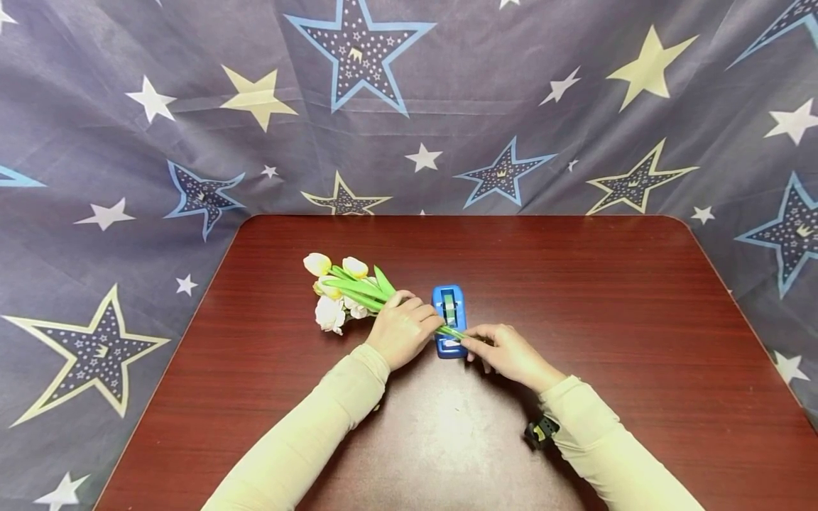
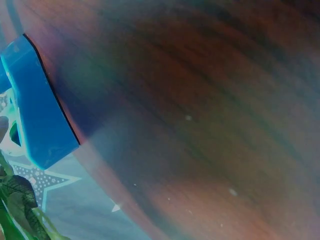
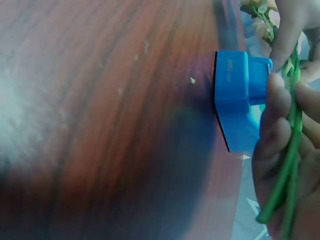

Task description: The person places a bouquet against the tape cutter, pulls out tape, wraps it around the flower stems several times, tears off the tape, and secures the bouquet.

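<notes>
A bunch of flowers lies slantwise over the table in the head view, with pale yellow tulips (image 1: 317, 265) and white ruffled blooms (image 1: 329, 314) at its left end. My left hand (image 1: 404, 328) grips the green stems below the leaves. Near their lower ends, my right hand (image 1: 514, 356) holds the stems (image 3: 287, 175) between thumb and fingers. Beneath the stems stands a blue tape dispenser (image 1: 452, 352) with a roll of tape in it. Its blue side (image 2: 42, 105) shows in the left wrist view, where the left hand is mostly out of frame.
The dark red wooden table (image 1: 607, 284) has rounded far corners. Behind and beside it hangs a grey cloth (image 1: 447, 71) printed with stars. A black strap with a small device (image 1: 542, 431) sits at the right wrist.
</notes>
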The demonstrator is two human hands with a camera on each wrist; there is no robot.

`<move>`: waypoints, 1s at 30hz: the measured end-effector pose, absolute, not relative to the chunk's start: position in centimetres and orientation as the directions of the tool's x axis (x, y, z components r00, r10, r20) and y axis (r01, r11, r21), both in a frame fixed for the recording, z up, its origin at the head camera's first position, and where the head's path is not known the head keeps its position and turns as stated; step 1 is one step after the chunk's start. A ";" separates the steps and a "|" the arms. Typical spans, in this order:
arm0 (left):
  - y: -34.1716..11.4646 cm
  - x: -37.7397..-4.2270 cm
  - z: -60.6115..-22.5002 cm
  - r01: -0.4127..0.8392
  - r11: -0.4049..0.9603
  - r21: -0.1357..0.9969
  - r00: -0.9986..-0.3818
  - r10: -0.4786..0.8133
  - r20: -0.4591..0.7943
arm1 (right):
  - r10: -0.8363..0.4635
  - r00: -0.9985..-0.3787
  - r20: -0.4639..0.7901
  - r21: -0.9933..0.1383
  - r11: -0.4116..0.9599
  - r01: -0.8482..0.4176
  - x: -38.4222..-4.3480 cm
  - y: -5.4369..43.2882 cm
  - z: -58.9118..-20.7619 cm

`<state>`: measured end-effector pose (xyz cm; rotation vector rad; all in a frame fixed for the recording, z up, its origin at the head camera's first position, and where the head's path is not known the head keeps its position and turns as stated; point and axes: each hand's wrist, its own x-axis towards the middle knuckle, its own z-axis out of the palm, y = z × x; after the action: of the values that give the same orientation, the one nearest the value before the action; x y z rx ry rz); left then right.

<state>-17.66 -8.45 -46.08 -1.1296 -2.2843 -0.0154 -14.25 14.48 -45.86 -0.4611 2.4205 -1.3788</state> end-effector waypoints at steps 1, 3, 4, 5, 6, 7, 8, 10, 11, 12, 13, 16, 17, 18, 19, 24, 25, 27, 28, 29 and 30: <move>-8.4 -17.6 -46.1 0.729 0.642 -0.235 -0.471 0.721 0.509 | -0.423 -0.901 -0.100 -0.863 0.487 -0.133 -14.2 14.4 -45.9; -8.4 -17.6 -46.1 0.729 0.645 -0.229 -0.471 0.716 0.516 | -0.413 -0.908 -0.075 -0.854 0.496 -0.155 -14.1 14.3 -45.9; -8.4 -17.6 -46.0 0.730 0.645 -0.225 -0.471 0.714 0.518 | -0.407 -0.911 -0.064 -0.849 0.502 -0.165 -14.0 14.3 -46.0; -8.4 -17.6 -46.0 0.730 0.646 -0.224 -0.471 0.713 0.520 | -0.401 -0.914 -0.055 -0.845 0.507 -0.172 -13.9 14.3 -46.0; -8.4 -17.6 -46.0 0.730 0.646 -0.223 -0.471 0.712 0.520 | -0.395 -0.917 -0.049 -0.843 0.509 -0.175 -13.9 14.2 -46.0; -8.4 -17.6 -46.0 0.731 0.646 -0.219 -0.473 0.712 0.519 | -0.388 -0.920 -0.044 -0.841 0.511 -0.176 -13.8 14.2 -46.1; -8.4 -17.6 -45.9 0.732 0.646 -0.216 -0.475 0.712 0.518 | -0.383 -0.923 -0.037 -0.838 0.515 -0.180 -13.8 14.1 -46.1; -8.4 -17.5 -45.8 0.732 0.649 -0.208 -0.487 0.712 0.506 | -0.374 -0.928 -0.005 -0.821 0.531 -0.209 -13.7 14.1 -46.3; -8.4 -17.5 -45.8 0.728 0.652 -0.211 -0.494 0.713 0.498 | -0.368 -0.929 0.018 -0.808 0.542 -0.231 -13.7 14.0 -46.3; -8.3 -17.5 -45.7 0.725 0.658 -0.204 -0.510 0.712 0.483 | -0.362 -0.931 0.047 -0.790 0.557 -0.256 -13.6 14.0 -46.4; -8.3 -17.5 -45.6 0.722 0.663 -0.197 -0.526 0.712 0.465 | -0.355 -0.931 0.080 -0.768 0.573 -0.284 -13.5 14.0 -46.5; -8.3 -17.4 -45.4 0.708 0.683 -0.179 -0.586 0.710 0.390 | -0.339 -0.925 0.171 -0.694 0.625 -0.357 -13.4 13.9 -46.8; -8.3 -17.3 -45.3 0.703 0.690 -0.176 -0.605 0.709 0.363 | -0.335 -0.922 0.195 -0.671 0.640 -0.374 -13.3 13.9 -46.9; -8.2 -17.3 -45.2 0.699 0.695 -0.166 -0.623 0.707 0.336 | -0.332 -0.919 0.213 -0.652 0.652 -0.387 -13.3 13.9 -47.0; -8.2 -17.3 -45.1 0.696 0.699 -0.163 -0.636 0.706 0.312 | -0.332 -0.916 0.227 -0.637 0.660 -0.397 -13.2 13.9 -47.0; -8.1 -17.3 -44.6 0.687 0.712 -0.146 -0.674 0.699 0.241 | -0.322 -0.907 0.273 -0.593 0.685 -0.422 -13.1 13.9 -47.4; -8.1 -17.3 -44.5 0.686 0.714 -0.141 -0.679 0.698 0.228 | -0.320 -0.905 0.281 -0.588 0.688 -0.426 -13.1 13.9 -47.4; -8.1 -17.4 -44.4 0.685 0.717 -0.131 -0.689 0.696 0.202 | -0.318 -0.901 0.295 -0.577 0.692 -0.433 -13.1 13.9 -47.4; -8.1 -17.4 -44.3 0.685 0.718 -0.124 -0.694 0.694 0.192 | -0.317 -0.899 0.302 -0.571 0.695 -0.437 -13.1 13.9 -47.5; -8.1 -17.4 -44.3 0.683 0.721 -0.117 -0.699 0.692 0.180 | -0.316 -0.898 0.308 -0.567 0.697 -0.439 -13.1 13.9 -47.5; -8.1 -17.4 -44.3 0.680 0.725 -0.110 -0.706 0.688 0.171 | -0.316 -0.895 0.316 -0.561 0.698 -0.444 -13.1 13.9 -47.5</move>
<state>-17.45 -8.06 -44.28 -1.0945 -2.7289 0.0567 -13.07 13.95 -47.54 -0.6953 3.0732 -1.1012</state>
